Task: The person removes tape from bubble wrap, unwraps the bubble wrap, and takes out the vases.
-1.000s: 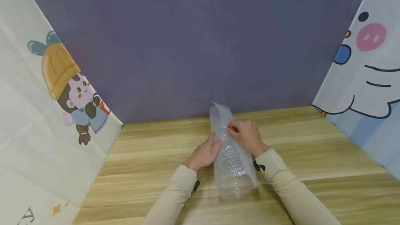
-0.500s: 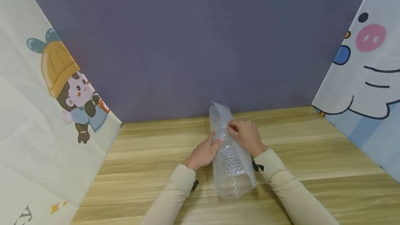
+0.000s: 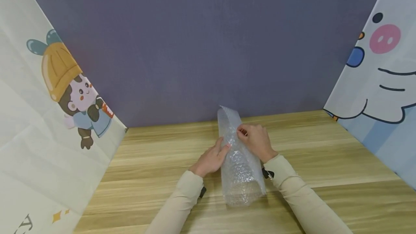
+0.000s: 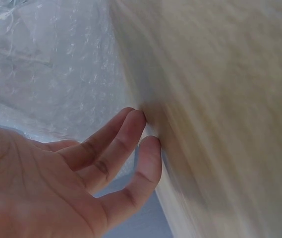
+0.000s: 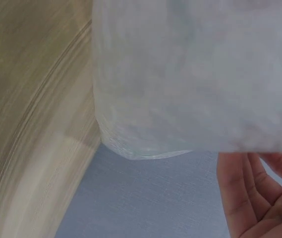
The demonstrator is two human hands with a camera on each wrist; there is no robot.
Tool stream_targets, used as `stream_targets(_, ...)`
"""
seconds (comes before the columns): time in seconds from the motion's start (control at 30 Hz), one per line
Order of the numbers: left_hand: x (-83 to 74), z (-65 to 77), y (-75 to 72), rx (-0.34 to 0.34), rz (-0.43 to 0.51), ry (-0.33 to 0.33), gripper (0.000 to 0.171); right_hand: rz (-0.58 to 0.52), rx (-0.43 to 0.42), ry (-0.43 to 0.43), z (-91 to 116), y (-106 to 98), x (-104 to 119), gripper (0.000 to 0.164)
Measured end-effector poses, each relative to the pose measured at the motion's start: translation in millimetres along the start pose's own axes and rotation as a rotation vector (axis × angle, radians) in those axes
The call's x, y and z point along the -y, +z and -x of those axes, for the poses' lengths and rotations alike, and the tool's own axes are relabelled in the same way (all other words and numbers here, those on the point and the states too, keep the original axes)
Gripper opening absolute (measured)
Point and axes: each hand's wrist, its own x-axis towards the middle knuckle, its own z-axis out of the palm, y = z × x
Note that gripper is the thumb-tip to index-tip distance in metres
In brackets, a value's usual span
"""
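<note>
A roll of clear bubble wrap (image 3: 238, 169) lies lengthwise on the table, its far end against the dark backdrop. Its layers blur whatever may be inside. My left hand (image 3: 209, 160) rests along its left side, thumb on top. In the left wrist view that hand's loosely bent fingers (image 4: 123, 141) reach down to the tabletop beside the bubble wrap. From the right, my right hand (image 3: 256, 141) pinches the loose edge of the wrap between thumb and forefinger. The sheet hides much of this hand in the right wrist view, where a few fingers (image 5: 245, 188) show below it.
The wood-grain table (image 3: 156, 154) extends to both sides of the roll. A dark blue-grey backdrop (image 3: 208, 46) stands behind it. White printed panels flank it, with a cartoon child (image 3: 76, 89) at left and a pig-nosed figure (image 3: 386, 64) at right.
</note>
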Motion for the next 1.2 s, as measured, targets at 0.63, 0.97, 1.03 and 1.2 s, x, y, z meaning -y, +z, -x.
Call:
stream_targets(0.63, 0.9, -0.5, 1.0, 0.003, 0.013, -0.008, 0.084, -0.014, 0.012, 0.042, -0.8, 0.5, -1.1, 0.008)
stream_targets(0.97, 1.6, -1.2, 1.6, 0.002, 0.012, 0.003, 0.084, -0.025, 0.013, 0.052, -0.6, -0.5, 0.1, 0.007)
stream_targets(1.03, 1.4, -1.3, 1.3, 0.002, 0.008, 0.003, 0.084, -0.02, 0.011, 0.051, -0.6, -0.5, 0.3, 0.007)
stream_targets(1.2, 0.5, -1.3, 1.1, 0.001, 0.011, 0.003, 0.084, -0.009, 0.007, 0.054, -0.1, 0.1, -0.4, 0.008)
